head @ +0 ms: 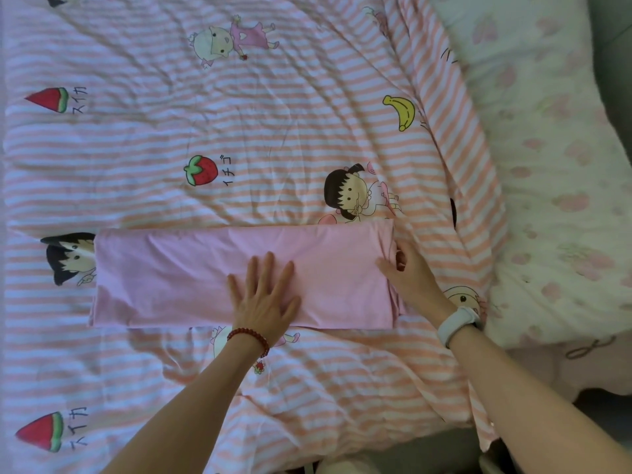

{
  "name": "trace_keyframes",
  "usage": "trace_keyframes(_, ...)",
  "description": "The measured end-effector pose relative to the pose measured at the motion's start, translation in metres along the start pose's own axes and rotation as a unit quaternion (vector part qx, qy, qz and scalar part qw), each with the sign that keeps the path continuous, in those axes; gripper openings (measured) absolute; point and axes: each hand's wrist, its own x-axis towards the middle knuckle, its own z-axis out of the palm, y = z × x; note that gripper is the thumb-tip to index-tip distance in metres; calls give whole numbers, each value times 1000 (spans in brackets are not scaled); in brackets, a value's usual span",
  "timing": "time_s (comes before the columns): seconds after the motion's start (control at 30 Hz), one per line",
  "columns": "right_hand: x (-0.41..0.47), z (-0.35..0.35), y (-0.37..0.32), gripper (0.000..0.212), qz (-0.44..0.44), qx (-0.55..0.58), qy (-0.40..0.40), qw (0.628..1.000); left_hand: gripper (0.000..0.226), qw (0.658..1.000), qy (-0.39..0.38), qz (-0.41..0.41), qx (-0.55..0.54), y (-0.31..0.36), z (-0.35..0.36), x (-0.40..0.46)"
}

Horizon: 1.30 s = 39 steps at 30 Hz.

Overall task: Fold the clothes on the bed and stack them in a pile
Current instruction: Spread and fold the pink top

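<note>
Head view, looking down: my left hand [265, 295] is lying flat, fingers [270, 268] straight and spread, pressing on the middle of the pink cotton garment folded into a long horizontal band [164, 278]. My right hand [412, 275] is gripping the band's right end, thumb on top and the other fingers curling under the edge, where the cloth is bunching into wrinkles. I am wearing a dark red beaded bracelet [249, 338] on the left wrist and a white wristband watch [458, 325] on the right. The garment is lying on the pink-and-white striped cartoon-print quilt [273, 114] covering the bed, near its front edge. A white quilted blanket with pale pink strawberries [547, 165] is lying beside the quilt, at right.
</note>
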Motion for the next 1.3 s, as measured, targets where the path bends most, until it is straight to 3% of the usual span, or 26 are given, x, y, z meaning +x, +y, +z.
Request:
trace_keyframes(0.13,-13,5,-29,22,-53,11,24,998,62,997,14,17,-79,-7,-16,-4)
trace_keyframes(0.23,-19,22,-67,22,-88,35,5,996,52,956,90,-23,-278,-25,-34,-19)
trace_keyframes(0.33,-25,62,-112,34,-118,59,-29,991,34,870,150,-118,-456,-61,-49,-41)
trace_keyframes(0.43,-32,122,-158,51,-144,92,-87,981,22,767,161,-232,-577,-111,-57,-63)
trace_keyframes(0.57,-41,215,-208,42,-165,86,-148,971,20,554,141,-317,-757,-180,-63,-85)
trace_keyframes(0.6,-42,236,-216,37,-161,71,-168,970,21,513,129,-323,-784,-193,-63,-87)
trace_keyframes(0.67,-43,268,-224,35,-122,31,-243,962,25,482,99,-328,-806,-213,-59,-90)
trace_keyframes(0.73,-41,281,-218,36,-80,3,-286,955,25,496,80,-337,-796,-221,-54,-86)
trace_keyframes(0.83,-43,279,-195,30,-75,4,-216,974,33,561,72,-335,-754,-225,-50,-78)
trace_keyframes(0.93,-51,259,-166,28,-121,-75,-74,987,45,719,76,-313,-616,-221,-46,-67)
trace_keyframes(1.0,-55,247,-151,29,-177,-157,-2,972,39,787,96,-299,-531,-215,-46,-60)
trace_keyframes(1.07,-56,239,-142,33,-213,-247,27,945,22,799,125,-299,-506,-209,-50,-52)
trace_keyframes(1.13,-56,236,-135,40,-206,-336,12,919,8,773,182,-303,-526,-207,-54,-48)
trace_keyframes(1.23,-53,236,-127,48,-177,-418,-52,890,9,731,249,-337,-539,-212,-52,-53)
trace_keyframes(1.3,-52,239,-122,48,-169,-440,-86,878,17,748,220,-364,-510,-220,-45,-58)
